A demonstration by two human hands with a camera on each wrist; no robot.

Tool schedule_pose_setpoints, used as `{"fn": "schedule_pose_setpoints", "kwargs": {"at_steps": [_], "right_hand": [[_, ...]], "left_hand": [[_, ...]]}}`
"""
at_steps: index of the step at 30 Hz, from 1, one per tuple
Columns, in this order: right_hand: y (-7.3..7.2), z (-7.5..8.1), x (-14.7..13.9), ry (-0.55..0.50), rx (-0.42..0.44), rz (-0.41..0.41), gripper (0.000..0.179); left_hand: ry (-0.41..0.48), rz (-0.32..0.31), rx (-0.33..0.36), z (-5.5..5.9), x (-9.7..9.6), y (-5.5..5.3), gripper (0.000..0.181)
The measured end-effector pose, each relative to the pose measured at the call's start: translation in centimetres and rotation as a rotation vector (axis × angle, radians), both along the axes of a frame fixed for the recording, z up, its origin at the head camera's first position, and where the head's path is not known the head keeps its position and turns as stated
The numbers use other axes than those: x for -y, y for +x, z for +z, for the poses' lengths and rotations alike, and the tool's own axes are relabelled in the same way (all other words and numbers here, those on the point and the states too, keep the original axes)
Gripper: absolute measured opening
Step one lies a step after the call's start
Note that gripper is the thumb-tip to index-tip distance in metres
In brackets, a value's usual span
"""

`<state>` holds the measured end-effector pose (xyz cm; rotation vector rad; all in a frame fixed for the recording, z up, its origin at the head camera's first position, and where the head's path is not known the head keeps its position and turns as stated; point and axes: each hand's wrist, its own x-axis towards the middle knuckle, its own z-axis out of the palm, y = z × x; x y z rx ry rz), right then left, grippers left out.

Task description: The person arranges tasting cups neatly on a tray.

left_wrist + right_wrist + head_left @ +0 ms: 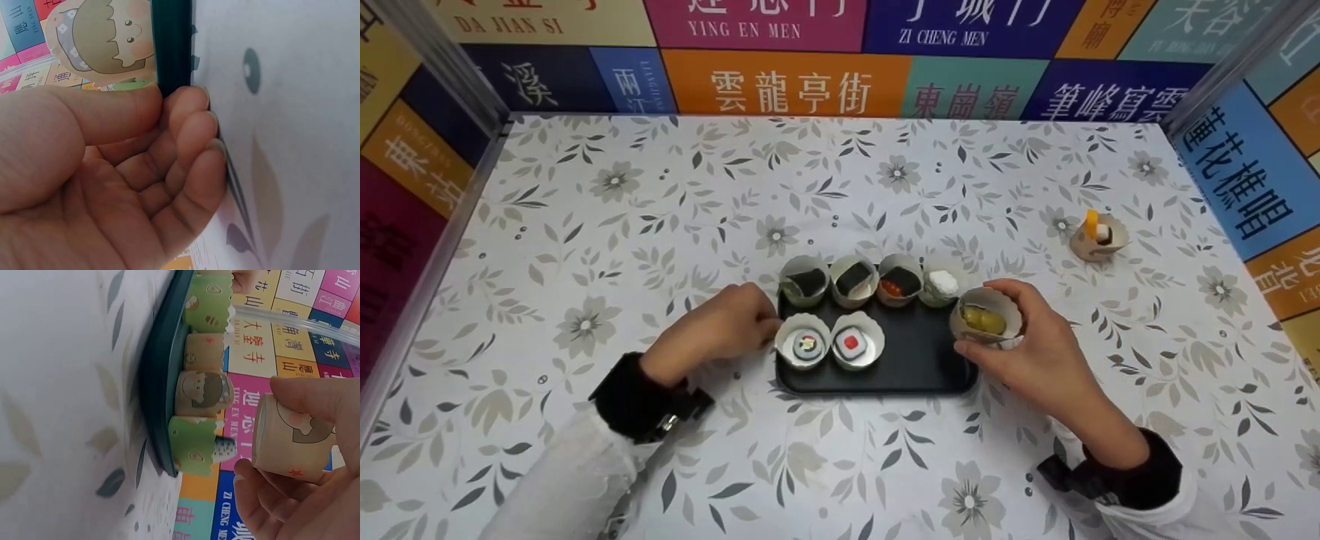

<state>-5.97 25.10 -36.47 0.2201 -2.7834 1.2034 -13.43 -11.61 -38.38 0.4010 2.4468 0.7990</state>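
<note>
My right hand (1039, 360) holds a paper cup (281, 450) between thumb and fingers, over the right end of the black tray (919, 356). Inside this cup lies a yellow-green toy sushi piece (984, 321). At the tray's left edge my left hand (716, 326) pinches the rim, the thumb against it and the other fingers curled. Several filled paper cups stand along the tray's back row, among them one with a white piece (943, 283). Two front-row cups hold a round roll (808, 344) and a roll with a red centre (851, 343).
One more paper cup (1099, 238), with an orange-topped piece in it, stands apart on the table at the back right. A flower-patterned cloth (660, 187) covers the table. Colourful panels with lettering (780, 86) rise along the back and sides.
</note>
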Motion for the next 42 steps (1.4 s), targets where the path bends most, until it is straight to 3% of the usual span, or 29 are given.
{"fn": "schedule_pose_setpoints", "kwargs": {"at_steps": [20, 42], "right_hand": [[-0.9, -2.1, 4.1, 0.036, 0.157, 0.123, 0.069], [-1.0, -3.5, 5.4, 0.101, 0.18, 0.212, 0.068]], "left_hand": [[-0.006, -0.014, -0.018, -0.1, 0.0, -0.2, 0.037], [-0.021, 0.004, -0.016, -0.1, 0.0, -0.1, 0.034]]}}
